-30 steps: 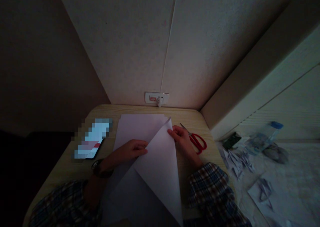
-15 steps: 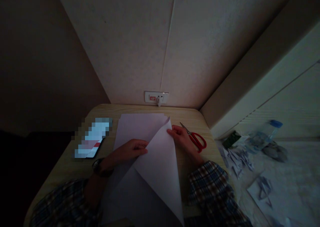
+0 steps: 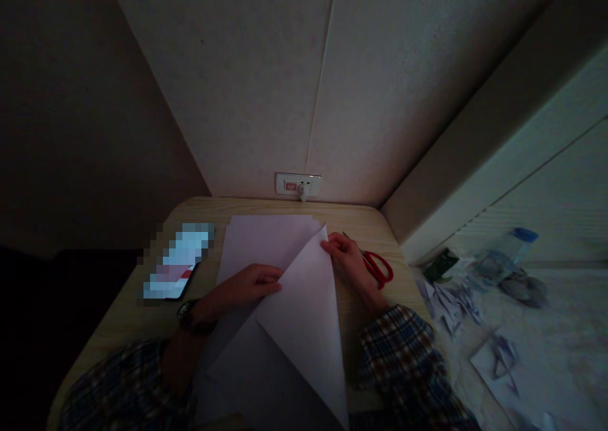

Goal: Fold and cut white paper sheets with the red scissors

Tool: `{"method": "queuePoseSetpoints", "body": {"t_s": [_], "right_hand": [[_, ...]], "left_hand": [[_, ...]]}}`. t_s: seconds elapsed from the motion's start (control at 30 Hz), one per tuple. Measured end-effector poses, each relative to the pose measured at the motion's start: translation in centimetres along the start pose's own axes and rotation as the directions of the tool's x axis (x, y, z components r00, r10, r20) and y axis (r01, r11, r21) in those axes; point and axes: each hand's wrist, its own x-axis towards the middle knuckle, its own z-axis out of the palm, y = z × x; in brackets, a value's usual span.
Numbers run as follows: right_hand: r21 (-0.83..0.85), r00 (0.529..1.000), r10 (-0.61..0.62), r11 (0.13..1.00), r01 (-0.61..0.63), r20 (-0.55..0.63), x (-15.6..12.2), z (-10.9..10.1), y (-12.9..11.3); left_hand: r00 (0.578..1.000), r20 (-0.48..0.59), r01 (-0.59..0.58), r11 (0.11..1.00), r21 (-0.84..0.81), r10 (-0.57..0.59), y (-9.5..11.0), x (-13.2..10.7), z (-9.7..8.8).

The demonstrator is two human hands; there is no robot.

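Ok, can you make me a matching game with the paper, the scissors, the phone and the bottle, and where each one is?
Things: 1 paper; 2 scissors; 3 phone; 4 bottle.
Places: A far right, blue cap; B folded over, in the middle; C left of the paper; D just right of the right hand.
Pairs: 1-B, 2-D, 3-C, 4-A.

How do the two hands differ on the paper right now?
The left hand presses at the folded flap's left edge; the right hand holds the flap's far corner. The left wrist bears a watch; the right shows none. Both touch the paper.
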Motion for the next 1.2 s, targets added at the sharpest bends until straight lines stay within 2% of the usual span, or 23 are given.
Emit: {"method": "queuePoseSetpoints", "body": {"t_s": [0.2, 0.33, 0.5, 0.77, 1.07, 1.2], "right_hand": [[-0.03, 0.999, -0.033, 0.999, 0.032, -0.016, 0.1, -0.2, 0.5], [-0.038, 1.0, -0.007, 0.999, 0.007, -0.009, 0.2, -0.1, 0.2], [-0.069, 0.997, -0.071, 0.995, 0.069, -0.03, 0.3, 0.1, -0.6], [-0.099, 0.989, -0.083, 0.993, 0.072, -0.119, 0.5, 0.3, 0.0], [-0.108, 0.992, -0.084, 0.991, 0.074, -0.095, 0.1, 0.7, -0.5], [-0.136, 0.984, -0.112, 0.986, 0.094, -0.135, -0.1, 0.8, -0.4]], "left_hand": [[1.0, 0.019, -0.001, 0.998, -0.057, 0.003, 0.1, 0.0, 0.0], [1.0, 0.013, -0.025, 1.0, -0.016, 0.025, -0.1, 0.0, 0.0], [1.0, 0.023, -0.018, 1.0, 0.013, 0.018, 0.2, -0.1, 0.1], [1.0, 0.002, -0.012, 0.999, 0.041, 0.012, -0.3, 0.2, 0.0], [0.998, 0.0, -0.057, 0.998, -0.008, 0.057, -0.2, 0.2, 0.1], [0.998, 0.002, -0.06, 0.998, -0.004, 0.06, -0.2, 0.2, 0.1]]}}
